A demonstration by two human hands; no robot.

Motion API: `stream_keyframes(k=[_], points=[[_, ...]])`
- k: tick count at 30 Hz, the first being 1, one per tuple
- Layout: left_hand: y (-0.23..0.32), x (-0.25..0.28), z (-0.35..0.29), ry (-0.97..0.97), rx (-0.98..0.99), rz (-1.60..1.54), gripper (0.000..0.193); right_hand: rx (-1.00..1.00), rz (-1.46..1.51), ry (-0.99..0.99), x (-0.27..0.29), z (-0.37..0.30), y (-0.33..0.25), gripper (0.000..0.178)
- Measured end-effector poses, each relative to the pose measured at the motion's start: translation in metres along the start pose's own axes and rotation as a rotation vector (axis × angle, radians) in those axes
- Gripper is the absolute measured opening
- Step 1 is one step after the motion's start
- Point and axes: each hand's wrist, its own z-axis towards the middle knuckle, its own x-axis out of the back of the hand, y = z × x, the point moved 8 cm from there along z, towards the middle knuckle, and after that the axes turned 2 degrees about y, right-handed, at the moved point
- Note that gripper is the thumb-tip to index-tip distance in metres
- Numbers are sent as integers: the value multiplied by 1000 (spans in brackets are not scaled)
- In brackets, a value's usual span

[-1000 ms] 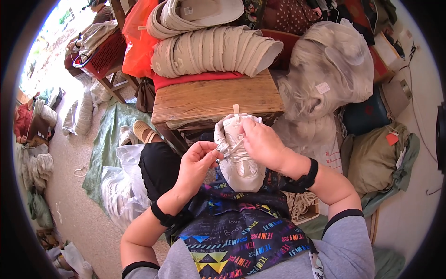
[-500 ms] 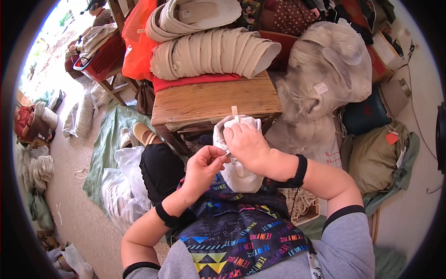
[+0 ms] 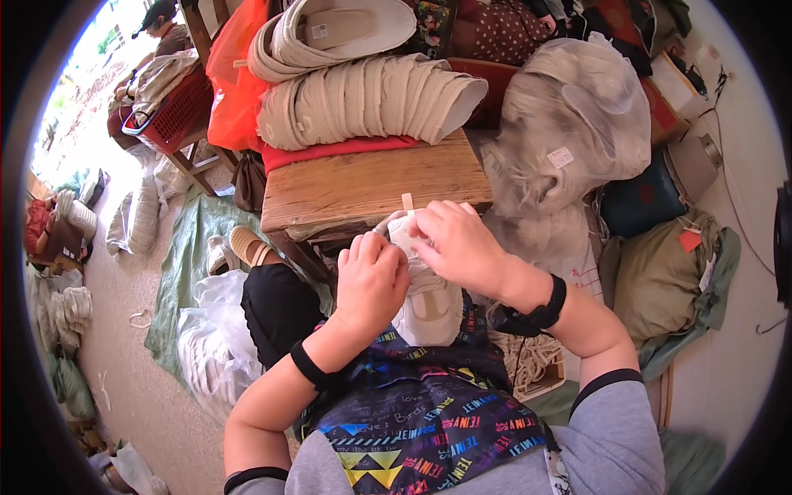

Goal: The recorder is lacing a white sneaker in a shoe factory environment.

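A white shoe upper [image 3: 433, 312] rests on my lap against the apron, its toe toward me and a pale tab [image 3: 407, 203] standing up at its far end. My left hand [image 3: 373, 276] is closed at the shoe's left side, fingers curled together; whatever they pinch is hidden behind the knuckles. Over the opening and the right side of the upper lies my right hand [image 3: 462, 247], with thumb and fingers bent inward close to the tongue. What this hand grips is too small to make out.
A wooden stool [image 3: 375, 186] ahead carries stacked beige shoe uppers [image 3: 363, 103] on red cloth. To its right stands a clear plastic bag [image 3: 577, 115] of pale pieces. A box of cream laces [image 3: 532, 363] sits by my right side. Another person [image 3: 169, 37] is at far left.
My left hand has turned over and risen, its knuckles now facing up. The right hand has shifted right, uncovering more of the shoe upper. The whole view has moved slightly.
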Motion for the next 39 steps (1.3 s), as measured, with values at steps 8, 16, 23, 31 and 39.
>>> stream_keyframes(k=[8,16,23,31,39], points=[[3,-12,8,-11,-36,134,13,-57,-151,-25,0,-18,20,15],[8,-19,10,-1,-99,76,12,30,-48,120,18,-18,5,12],[3,-25,14,-83,-91,49,10,55,-267,24,-3,-31,4,12],[-2,-10,12,-88,53,41,13,-91,-128,123,-3,-38,17,18],[2,-23,9,3,44,10,12,-136,-39,132,-7,-42,20,21]])
